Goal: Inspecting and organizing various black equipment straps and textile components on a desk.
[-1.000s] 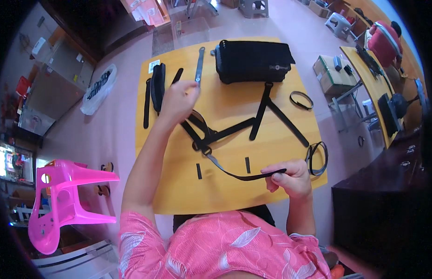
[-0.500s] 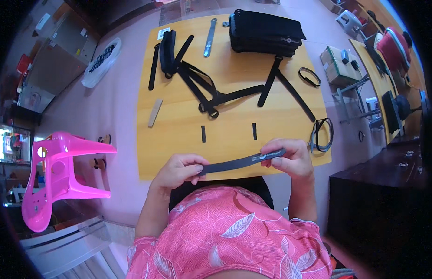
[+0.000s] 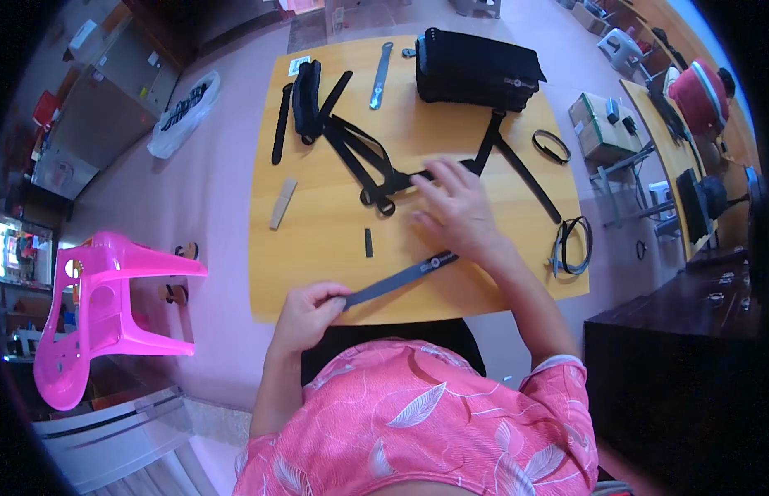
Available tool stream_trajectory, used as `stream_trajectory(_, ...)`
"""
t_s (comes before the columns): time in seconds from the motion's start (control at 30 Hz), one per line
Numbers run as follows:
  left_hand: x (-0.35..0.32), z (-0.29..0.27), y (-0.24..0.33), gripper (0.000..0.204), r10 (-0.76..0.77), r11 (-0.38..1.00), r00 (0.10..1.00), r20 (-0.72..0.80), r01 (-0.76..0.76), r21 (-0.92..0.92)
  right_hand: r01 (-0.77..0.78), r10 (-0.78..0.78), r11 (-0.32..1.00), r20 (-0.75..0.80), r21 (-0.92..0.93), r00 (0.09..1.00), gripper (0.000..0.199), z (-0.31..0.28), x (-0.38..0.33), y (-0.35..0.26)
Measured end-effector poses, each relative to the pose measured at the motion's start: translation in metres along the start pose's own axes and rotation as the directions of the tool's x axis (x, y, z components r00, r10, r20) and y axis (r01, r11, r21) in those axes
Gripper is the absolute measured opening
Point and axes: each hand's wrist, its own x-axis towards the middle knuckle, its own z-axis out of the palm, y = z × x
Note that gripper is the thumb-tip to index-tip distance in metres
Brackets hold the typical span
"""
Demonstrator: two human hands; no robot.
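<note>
Pinched in my left hand (image 3: 306, 314) is one end of a dark grey strap (image 3: 393, 283) with a pale print near its far end. The strap slants up to the right, low over the front of the table. My right hand (image 3: 460, 207) hovers over the table's middle, fingers spread and slightly blurred, nothing seen in it. Its fingertips are near a black webbing harness (image 3: 351, 161) with rings, part of which they cover. One short black strip (image 3: 369, 242) lies left of the hand; the spot of a second strip is hidden under the hand or forearm.
The yellow wooden table (image 3: 318, 281) also carries a stack of black folded fabric pieces (image 3: 475, 70), a black padded strap (image 3: 306, 99), a grey strap (image 3: 382, 76), a beige strip (image 3: 283, 204) and coiled black straps (image 3: 573, 246). A pink plastic stool (image 3: 112, 306) stands left.
My right hand has let go of the strap's printed end and moved forward over the table. The strap's free end has swung slightly inward, while my left hand keeps its pinch.
</note>
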Motion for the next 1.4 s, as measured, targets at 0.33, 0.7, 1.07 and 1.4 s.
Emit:
stream_trajectory(0.33, -0.005, 0.004, 0.024, 0.014, 0.126, 0.99, 0.987, 0.095, -0.132, 0.058, 0.202, -0.201, 0.979, 0.126, 0.006, 0.971, 0.042, 0.044, 0.061, 0.02)
stream_trajectory(0.7, 0.024, 0.024, 0.068, 0.009, 0.639, 0.709, 0.766, 0.071, -0.622, 0.332, -0.276, -0.181, 0.71, 0.547, 0.648, 0.818, 0.023, -0.045, -0.011, 0.008)
stream_trajectory(1.07, -0.029, 0.015, 0.085, 0.019, 0.665, 0.581, 0.721, 0.195, -0.663, 0.472, -0.245, -0.109, 0.628, 0.395, 0.739, 0.912, 0.007, -0.061, -0.044, 0.044)
stream_trajectory(1.4, 0.063, 0.021, 0.032, 0.005, 0.187, 0.967, 0.942, -0.278, -0.127, 0.22, -0.662, 0.557, 0.615, 0.358, 0.428, 0.749, 0.008, -0.051, -0.056, 0.033)
